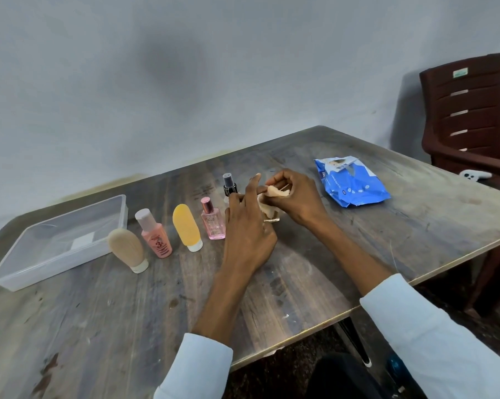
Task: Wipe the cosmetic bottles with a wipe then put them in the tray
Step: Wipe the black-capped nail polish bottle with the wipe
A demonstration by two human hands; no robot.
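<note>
Right, mid-table we see a small clear bottle (272,218), mostly hidden behind both hands, only its glassy base showing. Our left hand (247,226) curls round it from the near-left side, index finger sticking up straight. Our right hand (293,197) pinches a crumpled cream wipe (272,197) with bent fingers, pressing it on the bottle's top.

Just left of the hands a row of bottles runs toward the near left: black-capped spray bottle (229,185) furthest back, partly blocked by the left hand; square pink glass perfume bottle (212,223) with a metallic pink cap; smooth yellow squeeze tube (187,227) standing on its white cap; salmon-pink bottle (155,234) with a pale cap, tilted; beige squeeze tube (128,249) on its cap.

Far left sits the tray (1,279), translucent plastic, rectangular; nothing in it that we can tell beyond a white label patch.

Right of the hands, well apart, lies a glossy blue wipes pack (352,182), flap open. The table (300,283) is worn, scuffed wood grain. A brown plastic chair (470,116) stands at the far right with a white object (474,175) on its seat.
</note>
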